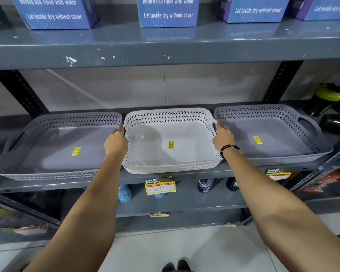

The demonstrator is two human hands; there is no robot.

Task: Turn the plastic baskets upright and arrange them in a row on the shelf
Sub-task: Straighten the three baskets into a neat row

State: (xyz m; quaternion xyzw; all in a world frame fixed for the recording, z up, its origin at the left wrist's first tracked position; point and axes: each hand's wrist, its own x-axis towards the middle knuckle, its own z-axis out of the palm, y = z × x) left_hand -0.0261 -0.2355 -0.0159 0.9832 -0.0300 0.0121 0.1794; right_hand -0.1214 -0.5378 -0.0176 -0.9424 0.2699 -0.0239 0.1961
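Three shallow perforated plastic baskets stand upright side by side on the grey metal shelf (185, 174). The white basket (185, 154) is in the middle, with a grey basket (53, 154) to its left and another grey basket (279, 138) to its right. Each has a yellow sticker on its floor. My left hand (115, 141) grips the white basket's left handle. My right hand (223, 137), with a black bead bracelet on the wrist, grips its right handle. The handles themselves are mostly hidden by my fingers.
Blue printed boxes (168, 12) line the shelf above. Black bottles with green lids (330, 99) stand right of the baskets. A price tag (159, 186) hangs on the shelf edge, and bottles (206, 185) sit on the lower shelf. My shoes (176, 266) are on the tiled floor.
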